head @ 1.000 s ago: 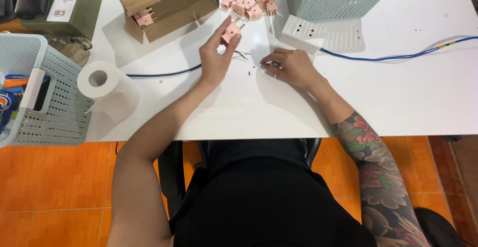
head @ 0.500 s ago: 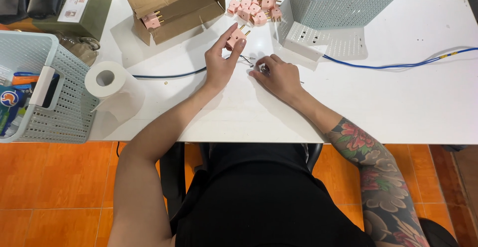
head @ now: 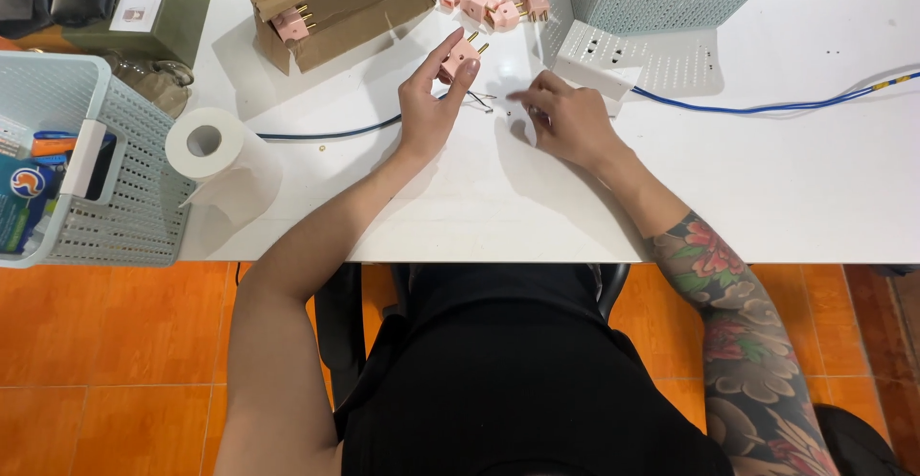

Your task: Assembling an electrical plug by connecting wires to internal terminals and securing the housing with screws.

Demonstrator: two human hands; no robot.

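Your left grip (head: pixel 428 102) pinches a pink plug (head: pixel 461 54) at its far fingertips; your right grip (head: pixel 565 116), fingers curled together, touches loose wires (head: pixel 482 102) on the white surface (head: pixel 767 179).

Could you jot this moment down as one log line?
left hand: holds pink plug | right hand: fingertips at wire ends | white table

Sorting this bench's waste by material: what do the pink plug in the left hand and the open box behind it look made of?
Pink plug: seemingly moulded matte plastic, with shiny brass-coloured metal pins. Open box: brown cardboard, judging by its dull, creased flaps.
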